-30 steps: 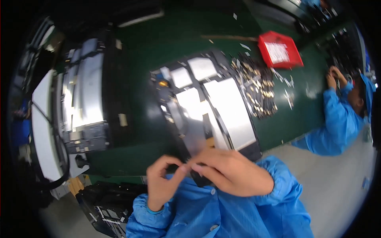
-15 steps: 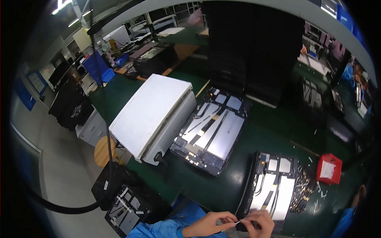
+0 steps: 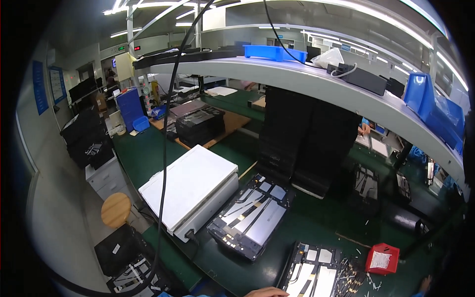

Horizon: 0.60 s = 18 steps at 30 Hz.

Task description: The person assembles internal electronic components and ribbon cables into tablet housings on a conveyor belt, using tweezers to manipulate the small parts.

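Head view: workbench seen from above, one hand (image 3: 267,292) barely in frame.
The hand shows only as a sliver at the lower edge, just left of an opened panel (image 3: 314,272) on the green tabletop (image 3: 316,222); its grip cannot be told. A red tray (image 3: 382,259) lies to the right.

On my bench (image 3: 316,227), the white box (image 3: 190,190) lies left of one opened device (image 3: 250,215), a second opened device (image 3: 314,270) nearer me (small tray (image 3: 382,259) right), stacked trays (image 3: 307,143) behind.
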{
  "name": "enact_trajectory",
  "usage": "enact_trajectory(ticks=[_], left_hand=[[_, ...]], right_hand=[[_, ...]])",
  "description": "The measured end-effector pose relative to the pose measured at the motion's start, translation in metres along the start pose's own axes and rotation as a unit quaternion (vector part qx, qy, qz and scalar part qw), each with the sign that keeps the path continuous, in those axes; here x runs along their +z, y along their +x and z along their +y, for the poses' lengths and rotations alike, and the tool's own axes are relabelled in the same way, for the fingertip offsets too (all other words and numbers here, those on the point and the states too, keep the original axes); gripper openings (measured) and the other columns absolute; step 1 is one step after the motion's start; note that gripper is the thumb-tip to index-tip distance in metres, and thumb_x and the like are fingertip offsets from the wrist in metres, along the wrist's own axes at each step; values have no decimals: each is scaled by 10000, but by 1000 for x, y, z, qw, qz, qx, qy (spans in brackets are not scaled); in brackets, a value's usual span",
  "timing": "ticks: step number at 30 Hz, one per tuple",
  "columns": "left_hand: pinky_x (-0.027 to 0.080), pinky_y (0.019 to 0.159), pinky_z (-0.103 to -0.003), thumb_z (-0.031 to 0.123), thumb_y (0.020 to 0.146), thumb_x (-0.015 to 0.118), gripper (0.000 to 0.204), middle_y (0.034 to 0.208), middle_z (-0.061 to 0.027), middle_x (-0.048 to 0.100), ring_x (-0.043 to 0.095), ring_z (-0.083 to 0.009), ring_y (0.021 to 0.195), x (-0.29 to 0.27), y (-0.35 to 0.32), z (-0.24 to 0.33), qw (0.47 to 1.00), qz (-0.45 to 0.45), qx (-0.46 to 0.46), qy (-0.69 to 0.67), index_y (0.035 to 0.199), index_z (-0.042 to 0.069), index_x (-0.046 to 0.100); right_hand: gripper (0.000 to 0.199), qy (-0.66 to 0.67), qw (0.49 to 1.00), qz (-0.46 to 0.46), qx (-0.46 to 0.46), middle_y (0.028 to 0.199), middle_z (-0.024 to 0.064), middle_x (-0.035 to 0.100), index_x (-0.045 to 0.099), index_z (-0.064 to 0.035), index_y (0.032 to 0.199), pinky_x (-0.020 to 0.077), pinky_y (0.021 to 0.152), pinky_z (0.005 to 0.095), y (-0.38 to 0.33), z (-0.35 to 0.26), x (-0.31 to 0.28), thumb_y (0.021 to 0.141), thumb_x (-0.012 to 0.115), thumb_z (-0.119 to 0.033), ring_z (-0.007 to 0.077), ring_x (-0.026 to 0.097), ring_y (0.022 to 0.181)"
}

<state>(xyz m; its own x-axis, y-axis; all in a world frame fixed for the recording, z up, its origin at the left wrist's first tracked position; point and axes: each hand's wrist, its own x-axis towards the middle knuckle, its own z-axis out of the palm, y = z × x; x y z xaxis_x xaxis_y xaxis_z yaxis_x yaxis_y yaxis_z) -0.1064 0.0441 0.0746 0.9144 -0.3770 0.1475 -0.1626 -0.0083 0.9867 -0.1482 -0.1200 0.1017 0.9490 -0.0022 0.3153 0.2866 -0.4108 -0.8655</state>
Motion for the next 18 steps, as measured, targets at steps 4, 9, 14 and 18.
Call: enact_trajectory(ticks=[4,9,14,18], left_hand=[[475,751,-376,50,768,642,274,973,-115,642,584,-276,893,-4,15,-4,964,-77,217,130,1041,28,639],[480,745,-375,73,764,657,212,948,-90,661,608,-261,842,8,20,-14,968,-68,210,117,971,31,674],[491,718,-359,55,744,691,139,878,-102,665,620,-262,784,5,22,-20,978,-11,186,95,875,16,671],[493,747,-356,49,730,712,109,848,-125,654,630,-265,805,3,36,-21,983,-10,165,81,799,10,637]], right_hand=[[149,48,991,-118,-30,782,118,652,668,-2,835,487,634,286,2,14,-13,700,716,42,198,619,711],[105,71,957,-254,121,845,111,659,675,-6,850,489,666,283,6,-28,-47,746,675,-18,199,628,742],[86,67,929,-314,187,824,106,662,674,-4,830,485,672,272,15,-31,-83,750,656,-30,200,627,746],[87,-101,980,22,172,809,89,654,666,-10,809,475,628,287,21,52,-163,768,676,-87,186,617,691]])
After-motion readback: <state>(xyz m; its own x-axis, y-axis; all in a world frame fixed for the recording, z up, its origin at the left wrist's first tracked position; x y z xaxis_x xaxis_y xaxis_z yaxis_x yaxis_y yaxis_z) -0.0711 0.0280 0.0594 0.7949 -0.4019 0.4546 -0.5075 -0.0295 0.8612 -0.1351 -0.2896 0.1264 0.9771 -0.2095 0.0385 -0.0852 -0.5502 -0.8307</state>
